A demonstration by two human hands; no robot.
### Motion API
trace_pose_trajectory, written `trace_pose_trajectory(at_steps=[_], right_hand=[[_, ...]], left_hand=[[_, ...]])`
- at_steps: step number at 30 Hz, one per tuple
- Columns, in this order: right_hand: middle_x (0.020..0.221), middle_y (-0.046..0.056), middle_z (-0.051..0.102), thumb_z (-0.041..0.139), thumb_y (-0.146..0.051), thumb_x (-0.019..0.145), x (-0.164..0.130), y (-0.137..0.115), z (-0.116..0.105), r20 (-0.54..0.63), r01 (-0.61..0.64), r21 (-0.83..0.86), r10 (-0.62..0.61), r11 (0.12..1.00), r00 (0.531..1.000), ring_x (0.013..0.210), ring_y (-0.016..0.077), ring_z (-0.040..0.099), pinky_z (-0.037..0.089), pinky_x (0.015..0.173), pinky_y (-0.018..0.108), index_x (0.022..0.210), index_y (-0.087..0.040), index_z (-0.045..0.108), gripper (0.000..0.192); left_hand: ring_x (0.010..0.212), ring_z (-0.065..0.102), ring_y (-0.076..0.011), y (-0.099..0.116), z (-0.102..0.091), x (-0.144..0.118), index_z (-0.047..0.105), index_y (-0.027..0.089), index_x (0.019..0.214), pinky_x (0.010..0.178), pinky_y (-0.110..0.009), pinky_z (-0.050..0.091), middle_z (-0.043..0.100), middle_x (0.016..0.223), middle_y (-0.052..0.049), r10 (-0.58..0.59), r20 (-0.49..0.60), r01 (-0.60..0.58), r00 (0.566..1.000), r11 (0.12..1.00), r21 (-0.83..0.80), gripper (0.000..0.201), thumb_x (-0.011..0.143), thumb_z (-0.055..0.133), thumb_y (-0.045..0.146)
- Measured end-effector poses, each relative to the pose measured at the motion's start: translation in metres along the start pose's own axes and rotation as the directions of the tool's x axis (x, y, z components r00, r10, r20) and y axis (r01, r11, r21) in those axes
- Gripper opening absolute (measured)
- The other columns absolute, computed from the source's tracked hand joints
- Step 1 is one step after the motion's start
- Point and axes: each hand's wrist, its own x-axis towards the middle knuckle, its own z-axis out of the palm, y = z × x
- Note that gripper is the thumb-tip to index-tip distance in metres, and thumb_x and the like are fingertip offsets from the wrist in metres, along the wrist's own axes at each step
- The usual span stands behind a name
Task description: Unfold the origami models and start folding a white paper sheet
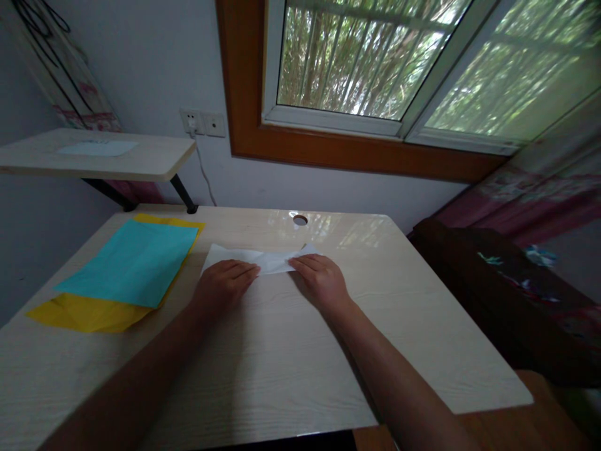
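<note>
Resting palm-down, hands (221, 285) (325, 279) touch paper (273, 262).

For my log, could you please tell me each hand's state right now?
Left hand: on the white paper, toward its left end; grip cannot be told.
Right hand: on the white paper, toward its right end; grip cannot be told.

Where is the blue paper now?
In the head view, the blue paper lies over yellow paper at left on the table, left of the left hand.

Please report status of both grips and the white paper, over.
Left grip, right grip: both on white paper. Blue sheet at left, not in way.
</note>
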Motion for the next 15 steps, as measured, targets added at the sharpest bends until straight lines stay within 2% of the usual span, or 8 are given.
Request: trace_pose_trajectory(at_steps=[9,15], right_hand=[[0.106,0.005,0.078,0.057,-0.022,0.096,-0.016,0.037,-0.009,-0.164,-0.144,0.142,0.166,0.979,0.972,0.097,0.024,0.072,0.055,0.087,0.041,0.112,-0.031,0.075,0.026],[0.098,0.004,0.079,0.059,-0.03,0.096,-0.022,0.044,-0.019,-0.22,-0.198,0.302,0.27,0.933,0.937,0.09,0.0229,0.072,0.056,0.084,0.039,0.102,-0.031,0.078,0.019]], left_hand=[[0.094,0.073,-0.0229,-0.015,-0.006,-0.005,0.073,0.021,0.112,0.087,-0.04,0.057,0.077,0.108,-0.006,-0.094,-0.071,0.096,0.993,0.995,0.019,0.022,0.098,0.056,0.022],[0.093,0.072,-0.0239,-0.029,-0.017,-0.012,0.075,0.022,0.106,0.087,-0.04,0.055,0.078,0.102,-0.006,-0.227,-0.106,0.227,0.968,0.974,-0.012,0.022,0.099,0.055,0.029]])
